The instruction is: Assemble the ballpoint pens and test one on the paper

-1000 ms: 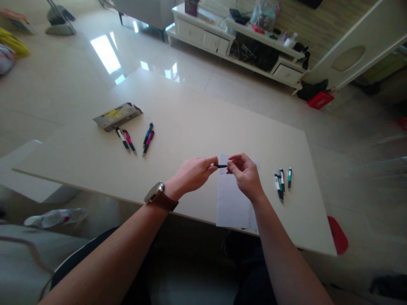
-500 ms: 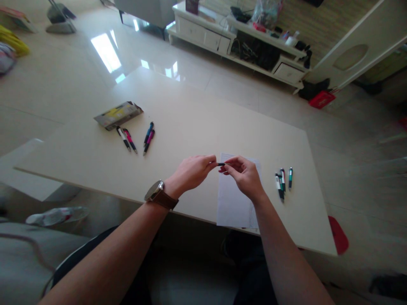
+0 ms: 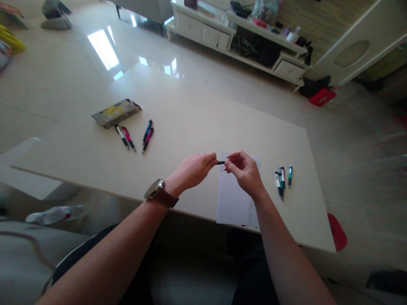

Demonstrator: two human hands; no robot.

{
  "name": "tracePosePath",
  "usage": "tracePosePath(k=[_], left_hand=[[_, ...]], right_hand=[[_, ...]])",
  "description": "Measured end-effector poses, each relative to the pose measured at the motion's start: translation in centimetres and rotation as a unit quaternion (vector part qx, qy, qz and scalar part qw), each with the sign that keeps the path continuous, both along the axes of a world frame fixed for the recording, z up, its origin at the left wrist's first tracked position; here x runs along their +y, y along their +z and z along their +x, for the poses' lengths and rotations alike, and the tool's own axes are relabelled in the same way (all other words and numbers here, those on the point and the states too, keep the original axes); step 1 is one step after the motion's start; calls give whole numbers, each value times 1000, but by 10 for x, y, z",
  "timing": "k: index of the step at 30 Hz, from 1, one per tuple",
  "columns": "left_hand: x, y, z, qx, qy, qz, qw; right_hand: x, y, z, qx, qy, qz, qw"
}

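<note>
Dark pen (image 3: pixel 220 162): one, held above the bench (image 3: pixel 197 127), over the paper's left edge. Long axis nearly level, running from hand to hand; fingers cover both ends, so which way the tip points cannot be told.

Left hand (image 3: pixel 197 170): grip pinched on the pen's left end; watch (image 3: pixel 154 189) at the wrist.

Right hand (image 3: pixel 245 171): grip, thumb against fingers, on its right end.

Paper (image 3: pixel 235 203): one sheet, partly beneath the right hand, reaching the bench's near edge.

Box (image 3: pixel 116 113): one, lying left; white pen (image 3: pixel 122 137), pink pen (image 3: pixel 129 139), blue pen (image 3: pixel 147 131) and purple pen (image 3: pixel 148 140) near it.

Bunched pens (image 3: pixel 280 183): right of the paper, green pen (image 3: pixel 290 176) just beside.

Open room: bare benchtop from the hands to the far edge, and leftward to the purple pen.
</note>
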State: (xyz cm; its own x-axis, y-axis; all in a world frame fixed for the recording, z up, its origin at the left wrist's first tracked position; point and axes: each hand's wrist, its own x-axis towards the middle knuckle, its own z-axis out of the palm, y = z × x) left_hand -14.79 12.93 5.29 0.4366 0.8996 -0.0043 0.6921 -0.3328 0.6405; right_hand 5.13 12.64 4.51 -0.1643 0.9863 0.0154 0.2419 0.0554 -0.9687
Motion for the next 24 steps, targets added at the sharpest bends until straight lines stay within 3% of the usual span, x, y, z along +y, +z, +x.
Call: tracePosePath(k=[2,7,14,20,24], left_hand=[[0,0,0,8,-1,2,1000],[-2,0,0,-6,-13,0,1000],[0,0,1,0,2,9,1000],[-3,7,-1,-11,-16,7,1000],[-2,6,-1,-19,-53,26,998]], right_hand=[[0,0,0,-2,12,-3,1000],[0,-3,3,-110,-15,-14,994],[1,-3,4,-23,48,-48,997],[-2,7,4,-75,93,-17,993],[-2,6,5,-114,80,-24,990]])
